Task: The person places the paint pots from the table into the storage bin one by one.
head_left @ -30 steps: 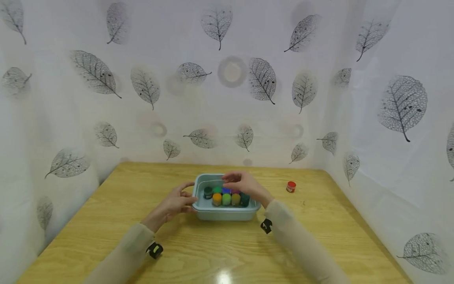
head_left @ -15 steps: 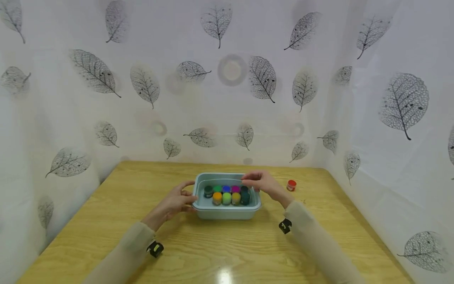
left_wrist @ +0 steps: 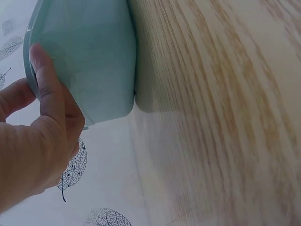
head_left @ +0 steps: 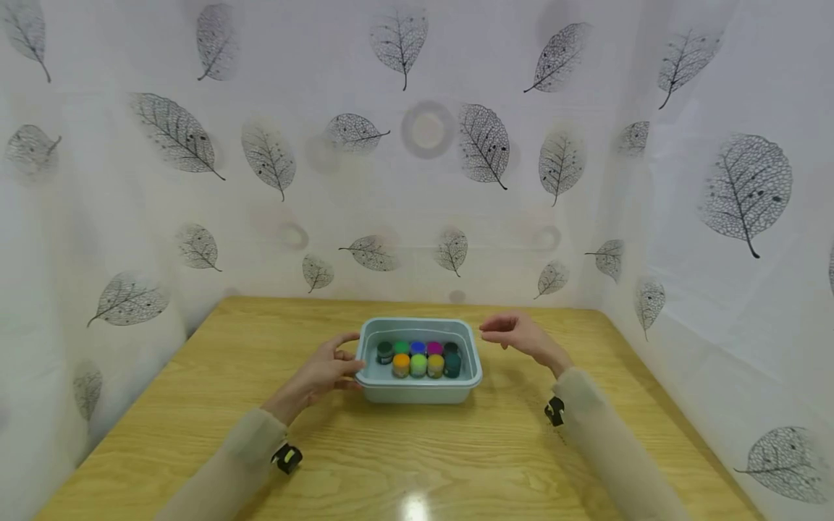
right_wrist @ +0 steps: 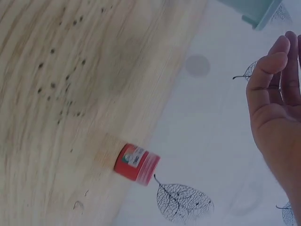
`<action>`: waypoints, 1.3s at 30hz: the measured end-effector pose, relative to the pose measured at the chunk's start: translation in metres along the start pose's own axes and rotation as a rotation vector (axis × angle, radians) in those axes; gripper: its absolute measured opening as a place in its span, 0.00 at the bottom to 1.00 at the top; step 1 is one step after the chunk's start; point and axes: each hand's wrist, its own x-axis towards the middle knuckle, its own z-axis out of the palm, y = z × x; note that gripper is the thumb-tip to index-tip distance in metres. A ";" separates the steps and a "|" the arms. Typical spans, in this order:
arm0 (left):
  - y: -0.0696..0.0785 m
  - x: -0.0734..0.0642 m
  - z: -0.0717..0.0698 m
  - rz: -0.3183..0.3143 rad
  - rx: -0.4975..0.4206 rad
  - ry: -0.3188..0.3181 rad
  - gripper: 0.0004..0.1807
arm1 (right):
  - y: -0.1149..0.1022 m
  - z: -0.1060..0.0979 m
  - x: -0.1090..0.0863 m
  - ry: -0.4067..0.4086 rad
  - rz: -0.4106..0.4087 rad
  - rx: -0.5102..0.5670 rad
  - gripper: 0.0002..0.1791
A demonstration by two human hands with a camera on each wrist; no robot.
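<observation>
A pale blue-green plastic bin (head_left: 417, 394) stands on the table with several small paint jars inside, grouped in two rows. Among them are an orange jar (head_left: 400, 366), a light green jar (head_left: 418, 366) and a magenta jar (head_left: 434, 349). My left hand (head_left: 326, 370) grips the bin's left rim, its thumb and fingers on either side in the left wrist view. To the right of the bin my right hand (head_left: 526, 341) hovers with loosely bent fingers and holds nothing. A red paint jar (right_wrist: 136, 164) stands near it on the table; the hand hides it in the head view.
The wooden table (head_left: 404, 449) is bordered at the back and sides by a white curtain (head_left: 417, 188) printed with leaf skeletons. Small dark specks (right_wrist: 52, 85) mark the wood on the right.
My right hand has moved right, from above the jars in the bin to beyond its right rim, now covering the red paint jar in the head view. My left hand stays on the rim.
</observation>
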 end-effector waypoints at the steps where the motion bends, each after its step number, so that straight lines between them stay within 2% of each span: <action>1: 0.000 0.000 0.000 -0.001 0.001 0.001 0.36 | 0.004 -0.004 -0.002 0.000 0.003 -0.026 0.20; 6: 0.000 -0.001 0.001 0.004 0.007 -0.004 0.36 | 0.016 -0.022 -0.011 0.027 -0.001 -0.135 0.18; 12: 0.000 0.000 0.000 0.009 0.000 -0.014 0.37 | 0.036 -0.040 -0.018 0.094 0.027 -0.209 0.23; 18: -0.001 0.000 -0.001 0.011 0.000 -0.015 0.37 | 0.051 -0.051 -0.022 0.128 0.037 -0.294 0.30; 25: -0.001 0.000 -0.001 0.012 -0.002 -0.016 0.37 | 0.064 -0.060 -0.026 0.122 0.102 -0.262 0.36; 31: -0.001 -0.001 -0.001 0.014 0.001 -0.013 0.37 | 0.073 -0.065 -0.024 0.110 0.121 -0.193 0.34; 39: -0.001 -0.001 0.000 0.017 0.011 -0.012 0.37 | 0.081 -0.068 -0.021 0.084 0.188 -0.100 0.34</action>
